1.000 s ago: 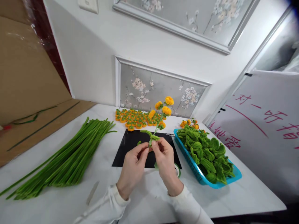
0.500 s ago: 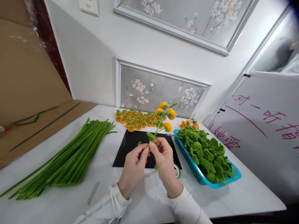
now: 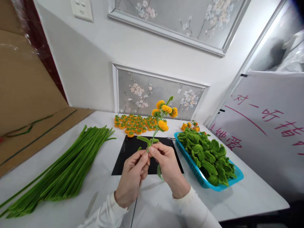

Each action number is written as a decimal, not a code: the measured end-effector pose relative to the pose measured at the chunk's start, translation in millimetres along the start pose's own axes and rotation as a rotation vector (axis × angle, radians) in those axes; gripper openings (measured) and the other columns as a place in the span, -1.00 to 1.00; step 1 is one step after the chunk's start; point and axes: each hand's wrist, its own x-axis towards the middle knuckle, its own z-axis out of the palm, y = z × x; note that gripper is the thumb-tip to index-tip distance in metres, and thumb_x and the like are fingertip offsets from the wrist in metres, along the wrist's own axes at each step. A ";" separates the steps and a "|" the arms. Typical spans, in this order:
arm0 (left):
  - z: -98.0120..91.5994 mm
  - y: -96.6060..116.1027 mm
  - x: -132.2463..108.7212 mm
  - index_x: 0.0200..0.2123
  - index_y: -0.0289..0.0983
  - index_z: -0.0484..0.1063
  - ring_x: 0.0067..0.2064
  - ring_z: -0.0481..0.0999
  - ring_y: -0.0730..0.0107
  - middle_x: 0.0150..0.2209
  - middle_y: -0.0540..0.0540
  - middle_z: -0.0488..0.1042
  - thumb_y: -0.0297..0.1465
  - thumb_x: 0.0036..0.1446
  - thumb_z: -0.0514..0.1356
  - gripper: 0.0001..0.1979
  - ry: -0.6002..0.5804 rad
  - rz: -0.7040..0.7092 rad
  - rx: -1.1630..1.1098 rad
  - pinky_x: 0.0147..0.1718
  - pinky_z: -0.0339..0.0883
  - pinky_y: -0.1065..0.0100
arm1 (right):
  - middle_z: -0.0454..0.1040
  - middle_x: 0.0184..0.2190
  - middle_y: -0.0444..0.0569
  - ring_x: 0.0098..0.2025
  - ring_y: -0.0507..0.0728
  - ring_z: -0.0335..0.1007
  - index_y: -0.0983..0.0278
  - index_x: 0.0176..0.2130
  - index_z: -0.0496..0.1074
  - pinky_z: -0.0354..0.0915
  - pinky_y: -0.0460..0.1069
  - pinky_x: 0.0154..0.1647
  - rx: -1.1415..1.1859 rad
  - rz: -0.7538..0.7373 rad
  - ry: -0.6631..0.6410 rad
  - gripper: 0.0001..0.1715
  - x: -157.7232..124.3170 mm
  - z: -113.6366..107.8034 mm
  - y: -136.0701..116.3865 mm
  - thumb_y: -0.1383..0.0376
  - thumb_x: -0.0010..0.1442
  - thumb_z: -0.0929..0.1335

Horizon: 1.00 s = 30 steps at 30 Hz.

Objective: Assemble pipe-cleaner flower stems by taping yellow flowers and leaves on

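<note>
Between my two hands an artificial flower stem (image 3: 155, 132) leans up and right, bearing several fuzzy orange blossoms (image 3: 163, 125) and a green bud (image 3: 169, 100). Green leaves (image 3: 143, 139) spread from the stem just above my fingers. My left hand (image 3: 133, 177) is closed, its thumb and fingers pinching the stem's lower part. My right hand (image 3: 169, 167) pinches the same spot from the other side, fingertips touching the left ones. Below the right fingers hangs a light green strip of tape (image 3: 159, 171). A black mat (image 3: 118, 164) lies under both hands.
Long green fuzzy stems (image 3: 64, 167) lie in a bundle at left. A blue basket (image 3: 201, 180) full of green leaves (image 3: 209, 156) stands at right. Several orange blossoms (image 3: 135, 123) line the table's back, with more (image 3: 190, 126) behind the basket. A pale strip (image 3: 91, 204) lies front left.
The flower stem has turned between my fingers, so the leaves now spread to both sides. The white-cored tape roll is now out of sight by my right hand. The view has shifted slightly.
</note>
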 end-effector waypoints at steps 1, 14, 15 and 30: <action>0.0 -0.4 -0.1 -0.48 -0.29 0.36 -0.65 -0.10 0.66 -0.63 0.14 0.10 -0.26 0.12 0.20 -0.77 -0.005 0.002 -0.003 -0.71 -0.18 0.54 | 0.32 -0.54 -0.15 -0.46 0.01 0.21 0.30 -0.52 0.48 0.19 -0.06 -0.38 -0.006 -0.008 0.013 -0.81 -0.2 1.1 0.5 0.29 0.09 0.38; -4.7 9.6 4.1 -0.56 -0.31 0.32 -0.67 -0.24 0.69 -0.66 0.15 0.13 -0.32 0.07 0.25 -0.74 -0.103 -0.145 -0.352 -0.78 -0.22 0.63 | 0.36 -0.62 -0.16 -0.55 -0.01 0.20 0.31 -0.53 0.45 0.17 -0.08 -0.47 0.085 0.065 0.017 -0.80 -3.8 17.6 -7.0 0.26 0.07 0.40; -6.2 9.9 4.5 -0.55 -0.32 0.33 -0.67 -0.25 0.70 -0.66 0.15 0.14 -0.34 0.05 0.27 -0.76 -0.118 -0.169 -0.411 -0.79 -0.23 0.64 | 0.35 -0.64 -0.17 -0.57 -0.02 0.19 0.31 -0.55 0.43 0.16 -0.09 -0.50 0.155 0.098 -0.012 -0.77 -4.2 19.7 -7.4 0.25 0.07 0.40; -16.3 10.6 -1.7 -0.58 -0.36 0.36 -0.68 -0.31 0.73 -0.68 0.16 0.06 -0.41 -0.02 0.27 -0.80 -0.323 -0.334 -0.688 -0.82 -0.30 0.64 | 0.36 -0.49 -0.09 -0.35 0.08 0.30 0.25 -0.57 0.53 0.27 0.00 -0.25 0.123 0.040 -0.266 -0.75 -0.5 7.0 -25.8 0.16 0.01 0.46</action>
